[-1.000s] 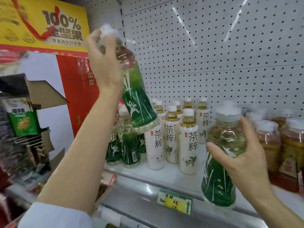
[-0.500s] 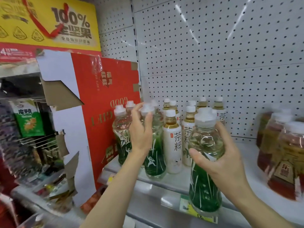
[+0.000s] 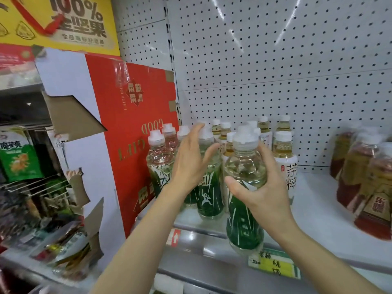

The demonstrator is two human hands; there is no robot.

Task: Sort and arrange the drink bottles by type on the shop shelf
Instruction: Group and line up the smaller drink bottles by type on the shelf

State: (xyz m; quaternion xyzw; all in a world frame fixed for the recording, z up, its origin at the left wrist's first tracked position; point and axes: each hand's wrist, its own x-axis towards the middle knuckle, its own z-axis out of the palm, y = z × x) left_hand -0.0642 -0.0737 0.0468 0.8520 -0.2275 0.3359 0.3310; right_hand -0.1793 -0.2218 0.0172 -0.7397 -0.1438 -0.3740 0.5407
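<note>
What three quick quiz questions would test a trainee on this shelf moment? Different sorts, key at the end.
1. True or false: the right hand grips a green-label bottle.
2. Multiple choice: the left hand is A) clamped on a cap, B) open with fingers spread by the green-label bottle on the shelf, C) resting on the price tag.
3. Fill in: the white-label bottles stand to the ____ of the green-label group.

Key: 1 true; 2 B; 3 right.
</note>
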